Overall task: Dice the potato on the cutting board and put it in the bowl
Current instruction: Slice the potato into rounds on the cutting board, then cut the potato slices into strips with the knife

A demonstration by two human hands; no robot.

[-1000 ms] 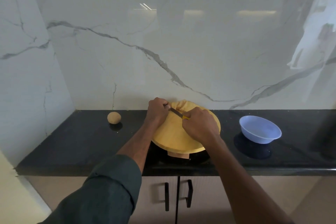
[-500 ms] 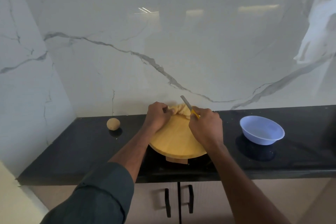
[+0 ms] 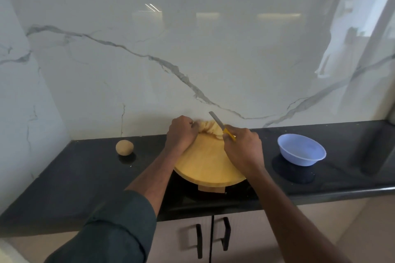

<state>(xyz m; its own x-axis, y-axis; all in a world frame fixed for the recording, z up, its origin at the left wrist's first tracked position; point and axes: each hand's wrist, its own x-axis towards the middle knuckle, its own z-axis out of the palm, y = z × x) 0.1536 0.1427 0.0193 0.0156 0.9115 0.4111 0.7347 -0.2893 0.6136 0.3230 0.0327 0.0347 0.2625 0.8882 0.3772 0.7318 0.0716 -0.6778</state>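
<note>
The left hand is curled into a loose fist, its fingertips pressing the left end of the cut potato, which lies in pale slices at the board's 12 o'clock edge. The right hand is closed round the yellow handle of the knife, blade raised and pointing toward 11 o'clock above the slices, clear of the board. The chief risk, as I judge it, is the next stroke landing close to the left fingertips, since they sit just beside the cutting line; slices so near the rim could also slide off toward the wall. The board overhangs a small block under it and might rock under pressure. The bowl stands at 3 o'clock, well apart, apparently empty; a whole potato waits at 9 o'clock on the counter. A second ago the blade lay low and nearly flat across the potato between the hands; now it has lifted and swung upright.
</note>
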